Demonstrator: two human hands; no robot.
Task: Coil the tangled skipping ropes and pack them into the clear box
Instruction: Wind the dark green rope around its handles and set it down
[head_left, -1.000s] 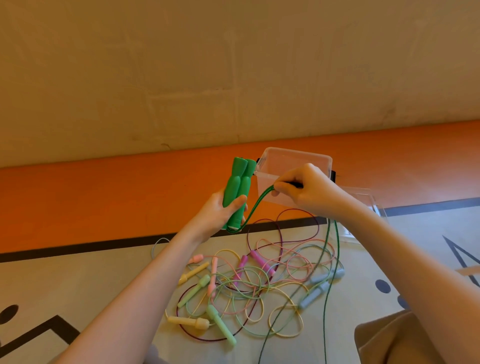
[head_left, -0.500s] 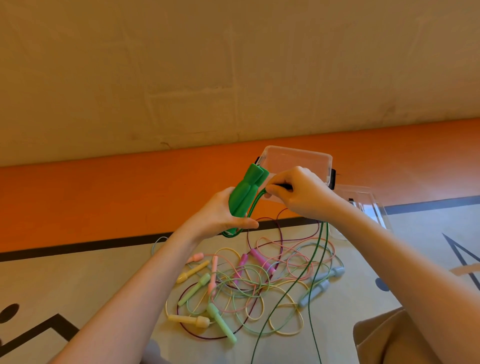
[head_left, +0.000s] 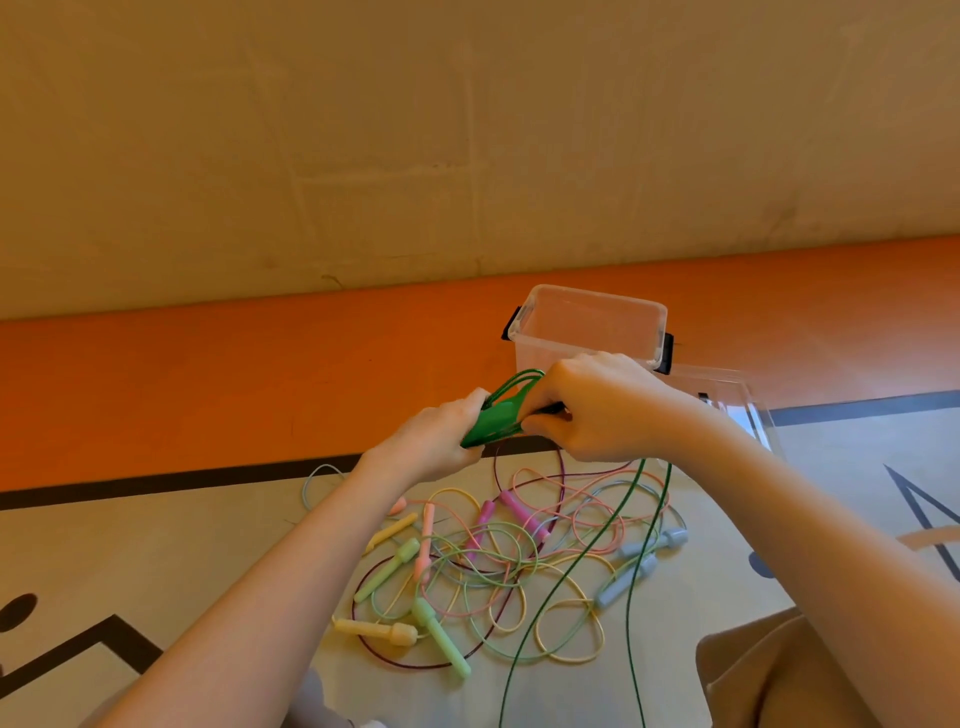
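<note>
Coiling underway: green handles (head_left: 493, 423) gripped by left hand (head_left: 441, 441), green cord (head_left: 519, 382) pinched and wound by right hand (head_left: 597, 410); further turns needed before clear box (head_left: 587, 325) is reached.

Views: one, head-worn, wide-angle.
Position: above and behind the person's forearms, which enter from the bottom edge and both lower corners.
Direction: forward and downward, pitched so that a plain wall (head_left: 467, 130) fills the upper part of the frame, with the floor (head_left: 130, 545) below it.
Tilt: the floor line slopes slightly up to the right.
Range: close. The left hand (head_left: 436, 441) and right hand (head_left: 597, 410) meet near frame centre; the pile of ropes (head_left: 498, 566) lies just below them; the clear box (head_left: 587, 327) stands just beyond.
Distortion: straight edges bow toward the frame borders.
Overlap: none, single view.
</note>
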